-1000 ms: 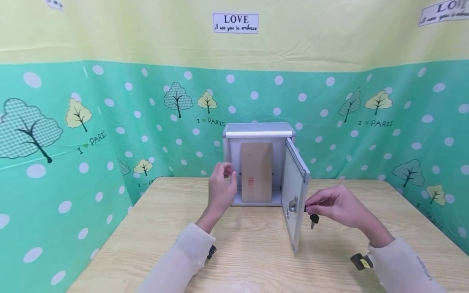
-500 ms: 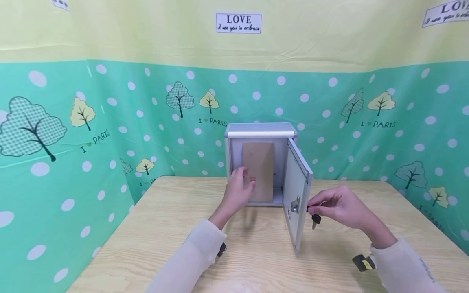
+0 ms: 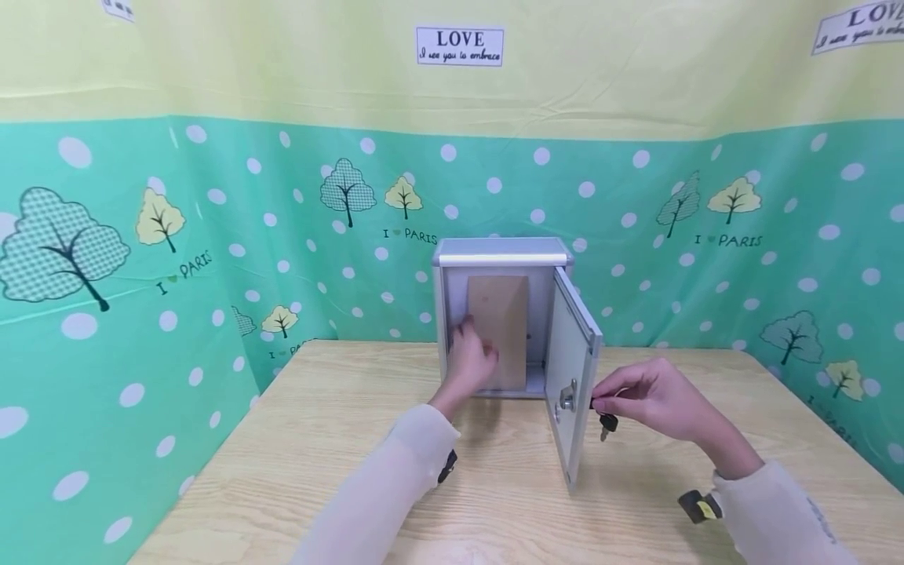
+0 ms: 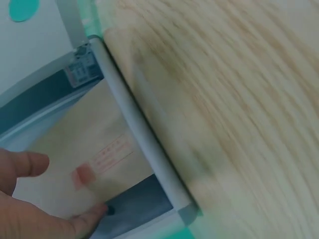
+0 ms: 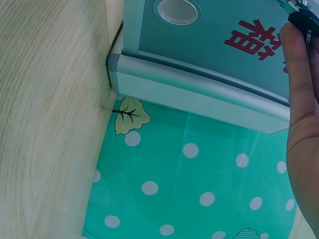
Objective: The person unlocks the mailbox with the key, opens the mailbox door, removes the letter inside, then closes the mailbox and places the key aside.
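Note:
A brown paper envelope (image 3: 507,314) with red print stands upright inside a small metal letter box (image 3: 501,256). My left hand (image 3: 469,361) reaches into the box in front of the envelope. In the left wrist view, its thumb (image 4: 31,164) lies over the envelope's face and a finger (image 4: 89,219) is at its edge; no closed grip shows. The box door (image 3: 574,337) stands swung out to the right. At its outer face my right hand (image 3: 660,400) pinches a black-headed key (image 5: 305,22) at the lock, while a second key (image 3: 608,426) dangles below.
The box stands at the back of a wooden table (image 3: 339,439), against a green and yellow printed cloth (image 3: 537,180). The door juts forward over the tabletop between my two hands. Red characters mark the door's outer face.
My left hand has moved right and forward, from beside the box's left wall into the opening in front of the envelope. The right hand has stayed at the key and the door.

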{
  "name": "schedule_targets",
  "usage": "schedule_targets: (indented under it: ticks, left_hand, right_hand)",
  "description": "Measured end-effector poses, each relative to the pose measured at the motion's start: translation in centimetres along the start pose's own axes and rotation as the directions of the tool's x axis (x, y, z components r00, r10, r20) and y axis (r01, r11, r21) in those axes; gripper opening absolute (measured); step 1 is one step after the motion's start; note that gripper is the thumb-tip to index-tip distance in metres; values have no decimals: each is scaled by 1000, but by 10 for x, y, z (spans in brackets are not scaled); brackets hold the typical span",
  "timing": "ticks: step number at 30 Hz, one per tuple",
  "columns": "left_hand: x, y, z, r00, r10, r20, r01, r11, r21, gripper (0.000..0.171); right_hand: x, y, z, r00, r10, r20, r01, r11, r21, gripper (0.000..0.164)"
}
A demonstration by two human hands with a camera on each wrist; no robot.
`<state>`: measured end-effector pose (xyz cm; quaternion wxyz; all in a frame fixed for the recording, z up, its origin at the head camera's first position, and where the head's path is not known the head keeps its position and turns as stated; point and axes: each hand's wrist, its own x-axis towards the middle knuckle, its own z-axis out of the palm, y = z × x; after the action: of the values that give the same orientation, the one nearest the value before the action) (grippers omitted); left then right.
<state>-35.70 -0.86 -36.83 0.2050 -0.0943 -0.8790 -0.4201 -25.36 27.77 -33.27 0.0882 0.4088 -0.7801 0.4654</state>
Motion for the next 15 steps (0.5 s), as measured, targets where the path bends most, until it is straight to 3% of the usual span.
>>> schedule_targets:
  ticks: [4, 7, 9, 15]
  left_hand:
    - [5, -4, 15, 993, 0, -117, 0, 1000, 2, 70]
    - [8, -5, 23, 985, -54, -163, 51, 998, -25, 70]
    - [11, -6, 28, 981, -104, -166, 97, 994, -48, 70]
    - [19, -5, 30, 963, -253, -89, 237, 957, -165, 72]
  right_hand:
    - [0, 1, -1, 1000, 4, 7, -4, 1000, -4, 23]
    - [0, 2, -1, 1000, 3, 14, -3, 1000, -2, 23]
    - [0, 1, -1, 1000, 4, 12, -4, 1000, 0, 23]
    - [0, 2, -2, 1000, 3, 14, -4, 1000, 19, 22]
